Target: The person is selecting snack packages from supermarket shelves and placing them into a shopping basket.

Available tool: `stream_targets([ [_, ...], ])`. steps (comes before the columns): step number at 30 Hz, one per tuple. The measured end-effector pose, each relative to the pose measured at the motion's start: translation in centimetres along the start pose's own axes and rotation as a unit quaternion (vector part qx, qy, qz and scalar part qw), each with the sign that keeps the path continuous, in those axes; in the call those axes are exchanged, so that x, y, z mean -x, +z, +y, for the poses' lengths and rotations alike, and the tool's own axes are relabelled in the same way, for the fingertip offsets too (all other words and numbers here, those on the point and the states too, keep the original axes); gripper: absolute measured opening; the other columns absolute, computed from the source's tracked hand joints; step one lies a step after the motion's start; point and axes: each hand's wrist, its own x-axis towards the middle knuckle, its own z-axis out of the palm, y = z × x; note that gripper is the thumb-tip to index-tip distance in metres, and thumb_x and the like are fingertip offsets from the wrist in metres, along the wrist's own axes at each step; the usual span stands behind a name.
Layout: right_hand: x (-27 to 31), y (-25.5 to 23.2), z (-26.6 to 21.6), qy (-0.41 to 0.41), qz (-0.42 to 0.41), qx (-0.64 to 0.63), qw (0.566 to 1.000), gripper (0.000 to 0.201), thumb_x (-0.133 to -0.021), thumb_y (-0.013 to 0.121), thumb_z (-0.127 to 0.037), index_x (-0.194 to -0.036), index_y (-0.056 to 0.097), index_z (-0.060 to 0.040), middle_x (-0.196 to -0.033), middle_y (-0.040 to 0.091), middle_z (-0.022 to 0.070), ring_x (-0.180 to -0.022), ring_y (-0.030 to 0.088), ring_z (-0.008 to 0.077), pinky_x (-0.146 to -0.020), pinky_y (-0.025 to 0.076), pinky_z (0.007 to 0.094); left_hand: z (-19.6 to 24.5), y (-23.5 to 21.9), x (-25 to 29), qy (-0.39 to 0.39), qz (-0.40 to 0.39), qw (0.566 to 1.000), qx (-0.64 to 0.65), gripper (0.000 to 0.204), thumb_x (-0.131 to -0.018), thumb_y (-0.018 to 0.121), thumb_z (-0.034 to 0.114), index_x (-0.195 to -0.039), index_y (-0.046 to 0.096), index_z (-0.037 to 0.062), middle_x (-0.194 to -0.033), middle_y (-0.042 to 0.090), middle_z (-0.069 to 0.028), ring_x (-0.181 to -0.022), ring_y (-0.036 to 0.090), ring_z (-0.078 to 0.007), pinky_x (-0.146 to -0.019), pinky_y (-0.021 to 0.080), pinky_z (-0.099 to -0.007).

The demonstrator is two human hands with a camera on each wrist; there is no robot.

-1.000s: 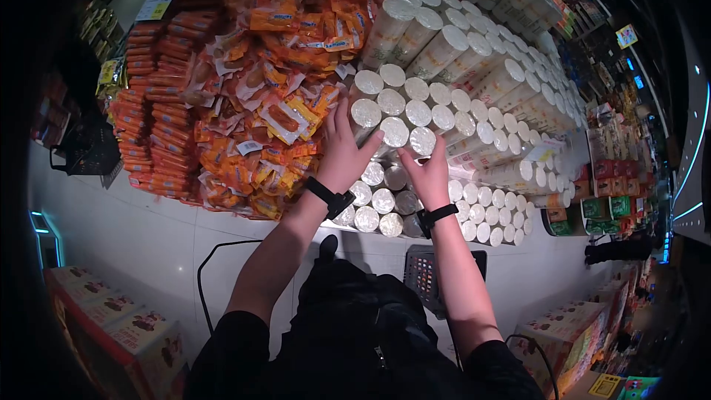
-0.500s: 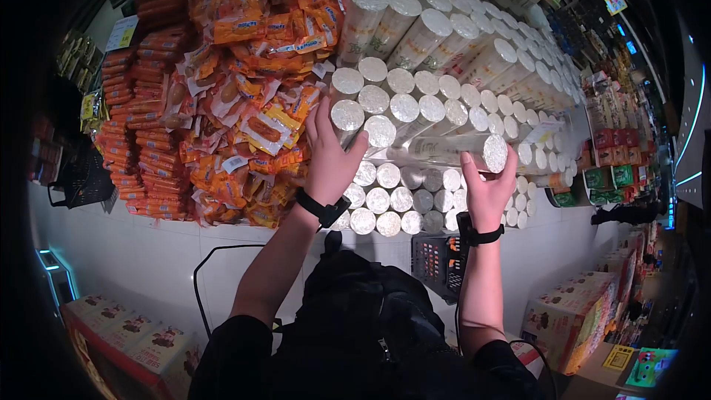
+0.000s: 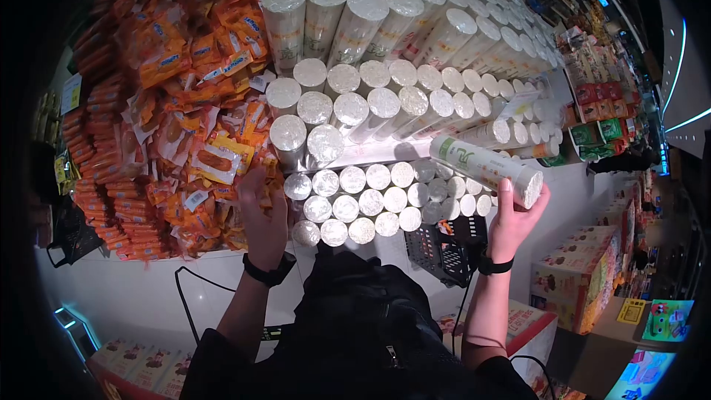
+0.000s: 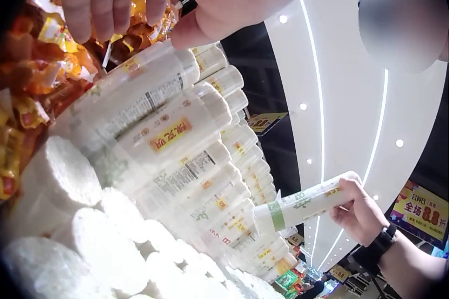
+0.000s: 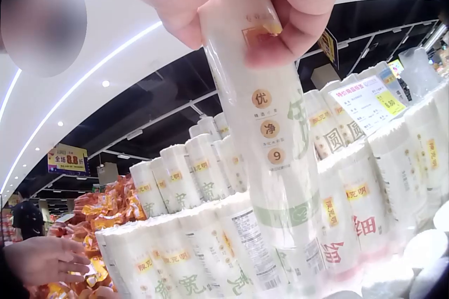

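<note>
Package [image 5: 270, 127] with 优, 净 and 9 in the right hand [image 3: 516, 221]

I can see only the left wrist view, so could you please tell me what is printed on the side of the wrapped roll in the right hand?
Observer: The right wrist view shows three round orange marks in a row along the wrapped roll that the right hand holds.
Operator: Thank you; is there a basket anywhere near the display?
Observer: Yes, the head view shows a black basket low down beside the display's near edge.
</note>
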Motion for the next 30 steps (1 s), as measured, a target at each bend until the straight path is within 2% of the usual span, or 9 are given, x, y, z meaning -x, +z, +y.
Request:
stream_targets([
  [3,-0.2,1.9,0.7,-0.001,-0.029,0.014,0.999,0.065,-0.101,0.087,-0.005,-0.151,0.046,0.0005,-0.138,0.065,0.0148,-0.121,0.07,0.0222,-0.103,0.061,0.0377,0.3,2.0,0.3,0.0,0.003,0.998,0.068,0.051,-0.11,0.061,0.005,-0.158,0.047,-0.001,-0.159,0.051,-0.0185,-0.151,0.053,-0.0306,-0.13,0.042,-0.0446],
  [6,-0.8,4.2,1.6,0.006,-0.069,0.012,0.997,0.067,-0.099,0.09,-0.005,-0.15,0.049,0.0018,-0.136,0.068,0.0138,-0.122,0.07,0.0205,-0.105,0.06,0.0368,1.3,2.8,0.6,-0.075,-0.003,0.985,0.158,0.048,-0.109,0.061,0.002,-0.156,0.049,0.0004,-0.156,0.054,-0.016,-0.146,0.055,-0.0274,-0.123,0.046,-0.0408],
  [12,-2.4,6.9,3.7,-0.024,-0.098,0.117,0.988,0.063,-0.096,0.093,-0.007,-0.145,0.055,0.0036,-0.128,0.073,0.0131,-0.114,0.073,0.0185,-0.103,0.06,0.0355,0.7,0.3,1.5,-0.08,0.011,0.989,0.126,0.032,-0.109,0.056,-0.004,-0.141,0.06,0.003,-0.143,0.064,-0.011,-0.132,0.066,-0.0213,-0.105,0.056,-0.0331],
  [15,-4.3,6.3,5.6,-0.051,-0.073,0.208,0.974,0.064,-0.095,0.095,-0.014,-0.142,0.057,0.0059,-0.128,0.074,0.0166,-0.114,0.073,0.021,-0.102,0.059,0.0377,-1.2,-1.7,2.4,-0.117,0.027,0.986,0.118,0.027,-0.112,0.055,-0.004,-0.136,0.064,0.0031,-0.137,0.066,-0.0099,-0.128,0.068,-0.0208,-0.108,0.056,-0.034],
  [17,-5.4,6.0,6.5,-0.046,-0.054,0.256,0.964,0.067,-0.095,0.096,-0.02,-0.142,0.058,0.0087,-0.127,0.075,0.0191,-0.115,0.072,0.0243,-0.104,0.057,0.04,-2.7,-2.4,2.4,-0.052,0.061,0.995,0.058,0.027,-0.11,0.057,-0.003,-0.135,0.066,0.0022,-0.131,0.068,-0.0101,-0.123,0.068,-0.0211,-0.106,0.055,-0.0356],
  [20,-7.1,5.5,9.6,-0.095,-0.079,0.258,0.958,0.073,-0.094,0.096,-0.023,-0.144,0.057,0.0114,-0.125,0.076,0.0234,-0.116,0.073,0.029,-0.107,0.056,0.0427,-3.3,-3.4,2.3,-0.085,0.058,0.993,0.063,0.026,-0.11,0.057,-0.003,-0.134,0.066,0.0005,-0.13,0.069,-0.0108,-0.124,0.068,-0.023,-0.111,0.052,-0.0378],
  [21,-7.3,5.7,10.0,-0.126,-0.074,0.314,0.938,0.077,-0.093,0.097,-0.027,-0.145,0.056,0.0136,-0.126,0.075,0.0301,-0.119,0.074,0.0363,-0.108,0.055,0.0449,-2.9,-3.6,2.1,-0.068,0.064,0.994,0.058,0.025,-0.11,0.058,-0.002,-0.133,0.066,0.0002,-0.13,0.069,-0.0114,-0.124,0.067,-0.0232,-0.111,0.052,-0.0379],
  [24,-7.6,6.5,10.0,-0.078,-0.074,0.323,0.94,0.08,-0.093,0.097,-0.03,-0.146,0.056,0.0143,-0.128,0.073,0.0351,-0.124,0.073,0.0414,-0.109,0.055,0.0451,-2.4,-3.5,1.9,-0.066,0.069,0.991,0.096,0.023,-0.11,0.059,-0.001,-0.132,0.066,-0.0003,-0.129,0.069,-0.0117,-0.124,0.067,-0.0237,-0.111,0.052,-0.0384],
  [30,-7.6,6.5,10.7,-0.141,-0.05,0.435,0.888,0.073,-0.094,0.092,-0.033,-0.148,0.061,0.0048,-0.145,0.07,0.026,-0.133,0.067,0.0467,-0.111,0.056,0.0508,-1.7,-3.0,1.8,-0.006,0.023,1.0,0.009,0.023,-0.109,0.059,-0.002,-0.13,0.066,-0.0005,-0.128,0.068,-0.0111,-0.123,0.068,-0.0237,-0.111,0.052,-0.0386],
])
